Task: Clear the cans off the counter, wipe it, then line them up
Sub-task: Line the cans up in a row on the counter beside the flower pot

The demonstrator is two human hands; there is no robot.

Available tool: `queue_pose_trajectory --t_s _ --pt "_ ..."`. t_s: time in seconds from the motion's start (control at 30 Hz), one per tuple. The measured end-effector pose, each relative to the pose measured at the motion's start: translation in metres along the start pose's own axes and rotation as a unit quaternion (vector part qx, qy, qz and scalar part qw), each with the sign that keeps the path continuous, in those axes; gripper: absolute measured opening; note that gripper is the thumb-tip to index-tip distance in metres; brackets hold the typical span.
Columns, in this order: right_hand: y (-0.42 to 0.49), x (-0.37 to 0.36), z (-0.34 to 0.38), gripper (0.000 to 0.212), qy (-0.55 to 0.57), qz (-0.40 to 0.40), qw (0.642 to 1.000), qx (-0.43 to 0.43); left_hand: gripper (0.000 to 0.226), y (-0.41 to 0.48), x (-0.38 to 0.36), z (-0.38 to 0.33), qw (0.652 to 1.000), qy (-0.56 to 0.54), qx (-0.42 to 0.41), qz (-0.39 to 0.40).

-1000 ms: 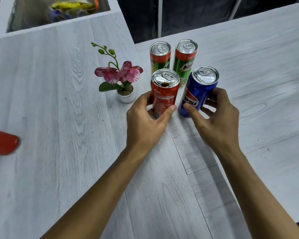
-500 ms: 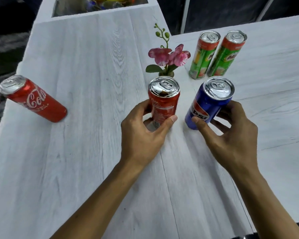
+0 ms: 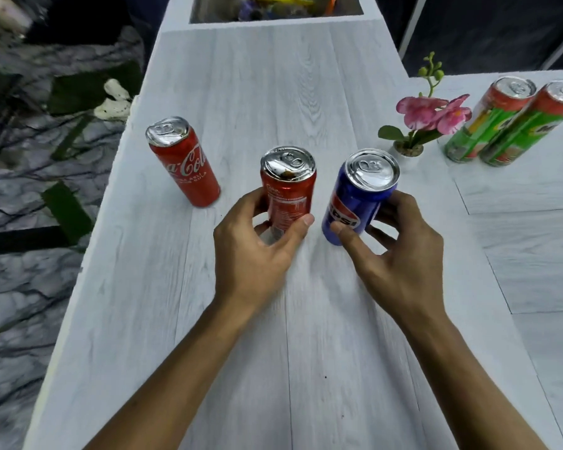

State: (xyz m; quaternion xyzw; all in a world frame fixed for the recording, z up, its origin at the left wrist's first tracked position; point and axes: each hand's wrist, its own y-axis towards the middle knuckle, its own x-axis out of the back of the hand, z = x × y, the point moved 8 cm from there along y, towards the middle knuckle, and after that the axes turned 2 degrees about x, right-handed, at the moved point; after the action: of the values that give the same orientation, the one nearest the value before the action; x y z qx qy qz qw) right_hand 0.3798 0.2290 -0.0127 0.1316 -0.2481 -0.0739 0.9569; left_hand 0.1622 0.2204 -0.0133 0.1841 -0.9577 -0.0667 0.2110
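Observation:
My left hand (image 3: 257, 251) grips a red cola can (image 3: 288, 186) upright near the middle of the white wood-grain counter (image 3: 273, 352). Just to its right, my right hand (image 3: 400, 254) grips a blue Pepsi can (image 3: 359, 196), also upright. A second red Coca-Cola can (image 3: 184, 164) stands by itself to the left, close to the counter's left edge. Two green and red Milo cans (image 3: 488, 121) (image 3: 530, 125) stand side by side at the far right.
A small white pot with pink orchid flowers (image 3: 426, 121) stands between the Pepsi can and the Milo cans. A sink (image 3: 273, 8) with coloured items lies at the far end. The counter's left edge drops to a marbled floor (image 3: 23, 254).
Both hands have carried the red can and the Pepsi can leftward, away from the Milo cans and the flower pot. The lone Coca-Cola can at the left is now close beside them.

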Motion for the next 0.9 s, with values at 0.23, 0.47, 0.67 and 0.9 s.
queue_pose_trajectory --t_s 0.23,0.47,0.67,0.9 --pt "0.015 -0.051 0.023 0.066 0.013 -0.003 1.000 0.004 0.057 0.028 0.035 0.017 0.999 0.009 0.016 -0.032" --pt "0.035 -0.078 0.033 0.066 0.010 -0.022 1.000 0.010 0.053 0.049 0.035 0.020 0.998 0.031 0.021 -0.052" --pt "0.050 -0.086 0.032 0.066 0.002 -0.039 0.999 0.005 0.058 0.059 0.026 0.022 0.997 0.021 0.035 -0.068" --pt "0.059 -0.093 0.026 0.063 0.002 -0.045 0.999 -0.003 0.061 0.063 0.015 0.027 0.994 0.018 0.061 -0.086"
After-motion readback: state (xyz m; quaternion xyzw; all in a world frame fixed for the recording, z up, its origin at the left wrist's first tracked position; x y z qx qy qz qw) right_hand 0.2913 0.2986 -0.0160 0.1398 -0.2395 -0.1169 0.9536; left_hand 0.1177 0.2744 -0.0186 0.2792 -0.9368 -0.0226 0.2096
